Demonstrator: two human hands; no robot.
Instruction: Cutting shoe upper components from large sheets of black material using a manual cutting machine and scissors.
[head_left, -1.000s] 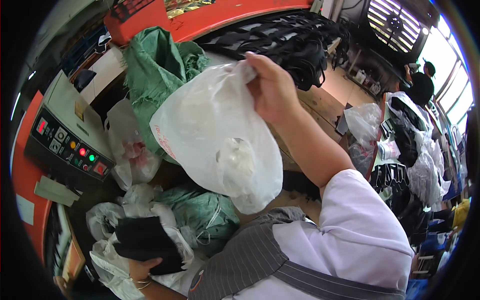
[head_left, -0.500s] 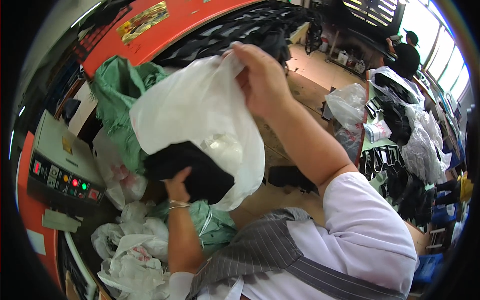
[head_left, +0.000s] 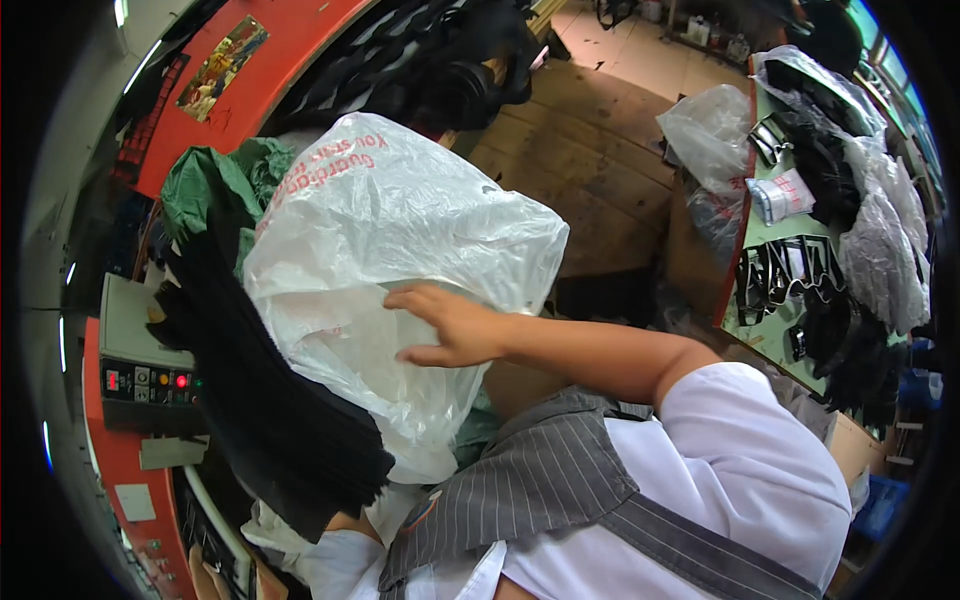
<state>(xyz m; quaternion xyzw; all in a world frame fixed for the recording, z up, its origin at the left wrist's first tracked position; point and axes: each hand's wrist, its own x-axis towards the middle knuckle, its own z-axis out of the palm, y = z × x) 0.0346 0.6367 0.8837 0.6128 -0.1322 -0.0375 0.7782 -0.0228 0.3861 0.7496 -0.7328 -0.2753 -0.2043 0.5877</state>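
My right hand lies against a large, crinkled white plastic bag with red print, its fingers stretched and apart. A thick stack of long black fabric strips slants down the bag's left side, its frayed lower end near my body. Beneath that end a bit of my left forearm shows. The stack hides my left hand and its fingers. Behind the bag, on the left, stands a green woven sack.
At left is a grey control box with lit buttons, beside an orange-red machine. Black strips lie on it at the back. On the right, a green-topped table carries black straps, clear bags and a small packet. Brown cardboard covers the floor.
My right hand has come down from the bag's raised edge onto its side. The bag has spread out, its print now showing. The black stack has moved left and now lies lengthwise, covering my left hand.
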